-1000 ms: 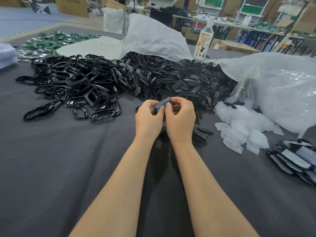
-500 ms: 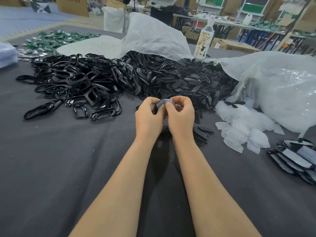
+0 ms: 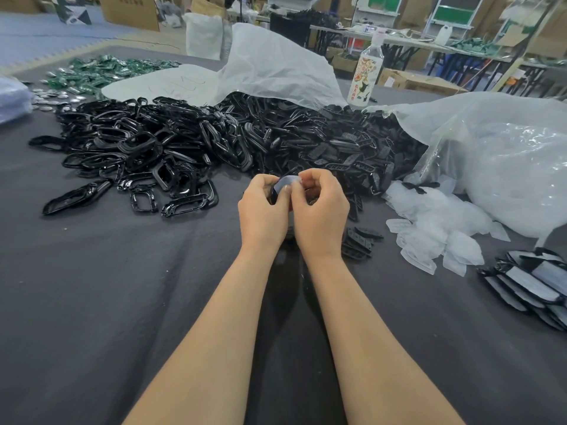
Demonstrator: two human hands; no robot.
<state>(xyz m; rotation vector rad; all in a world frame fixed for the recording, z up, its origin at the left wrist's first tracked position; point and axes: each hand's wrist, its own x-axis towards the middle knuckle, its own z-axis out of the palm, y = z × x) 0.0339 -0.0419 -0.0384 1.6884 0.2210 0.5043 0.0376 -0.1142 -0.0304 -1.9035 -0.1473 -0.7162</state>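
We work at a wide table (image 3: 92, 286) under a dark grey cloth. Across its far half sprawls a heap of black frames (image 3: 184, 142), with a white sack (image 3: 276, 65) draped over the back of the heap and a clear bag (image 3: 506, 167) slumped toward the right edge. In front of that bag lies a pile of pale film pieces (image 3: 435, 231), and closer to us along the right edge is a stack of covered parts (image 3: 527, 283). A bottle (image 3: 366, 78) stands upright near the far edge, behind the heap. Our left hand (image 3: 264, 210) and right hand (image 3: 322, 210) meet side by side over the middle of the table, just in front of the heap, with a few loose black inserts (image 3: 359, 243) lying just to their right. The left fingers curl round a small black part (image 3: 274, 191). The right thumb and forefinger pinch a pale film (image 3: 287, 183) at the top of that part, between the two hands.
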